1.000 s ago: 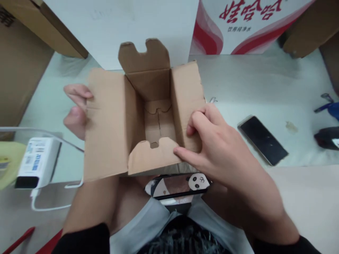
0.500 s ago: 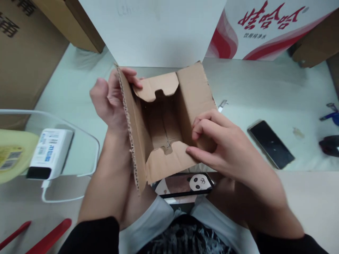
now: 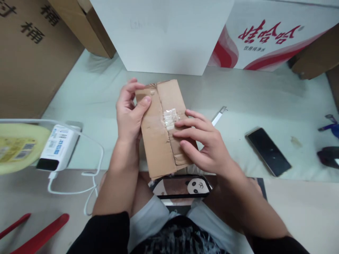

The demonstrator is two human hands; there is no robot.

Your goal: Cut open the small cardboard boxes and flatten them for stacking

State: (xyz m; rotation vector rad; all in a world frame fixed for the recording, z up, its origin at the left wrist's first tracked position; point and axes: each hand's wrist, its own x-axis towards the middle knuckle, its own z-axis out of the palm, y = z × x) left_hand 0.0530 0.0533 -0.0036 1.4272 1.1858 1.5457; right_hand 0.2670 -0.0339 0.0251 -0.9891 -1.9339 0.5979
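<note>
In the head view a small brown cardboard box is held over the near edge of the bed-like surface. Its taped side faces up, with a seam down the middle and a patch of clear tape. My left hand grips the upper left corner, thumb on top and fingers round the far edge. On the right part of the box, near the tape, lie the spread fingers of my right hand. Just beyond that hand is a metal-bladed cutter, partly hidden. Beneath the box, a panda-patterned case rests by my lap.
A white box and a red-and-white carton stand at the back. To the right lie a phone and a dark object. On the left are a white power bank with a cable, a yellow bottle and a large carton.
The box has turned over: its open inside and flaps faced me before, and now its closed, taped side does. My right hand has shifted from a flap onto this taped side.
</note>
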